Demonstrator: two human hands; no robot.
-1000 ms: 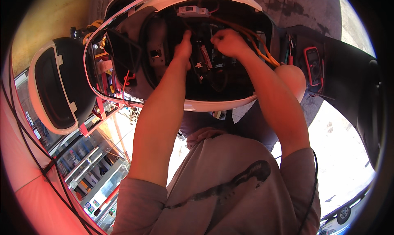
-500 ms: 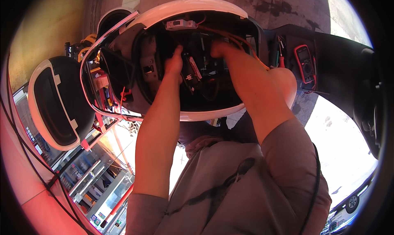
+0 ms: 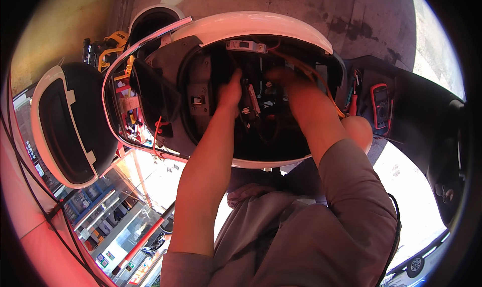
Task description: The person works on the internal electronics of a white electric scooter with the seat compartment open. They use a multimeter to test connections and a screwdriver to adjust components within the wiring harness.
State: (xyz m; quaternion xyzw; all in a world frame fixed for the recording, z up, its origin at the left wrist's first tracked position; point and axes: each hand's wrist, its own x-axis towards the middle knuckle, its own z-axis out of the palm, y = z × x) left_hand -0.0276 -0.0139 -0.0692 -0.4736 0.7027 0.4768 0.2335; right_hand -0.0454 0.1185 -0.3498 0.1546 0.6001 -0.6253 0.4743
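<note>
Both my hands reach down into the open, dark compartment of a white scooter body (image 3: 266, 23). My left hand (image 3: 229, 94) is at the left inside, thumb pointing up; its fingers are lost in shadow. Beside it lie wires with pale plug connectors (image 3: 254, 99). Further right, my right hand (image 3: 283, 80) is deep among dark parts and smeared by motion, so what it touches is hidden. A white circuit breaker (image 3: 246, 46) sits at the compartment's far edge. Orange cables (image 3: 314, 75) run past my right wrist.
On the dark floorboard to the right rest a red multimeter (image 3: 381, 106) and a red-handled screwdriver (image 3: 353, 105). A chrome rail (image 3: 107, 104) curves round the scooter's left end. Beyond it are a black-and-white case (image 3: 64, 126) and yellow tools (image 3: 114, 43).
The view has shifted, so the scooter appears lower and further right. My right hand has moved slightly within the compartment and is now blurred. My left hand keeps about the same place.
</note>
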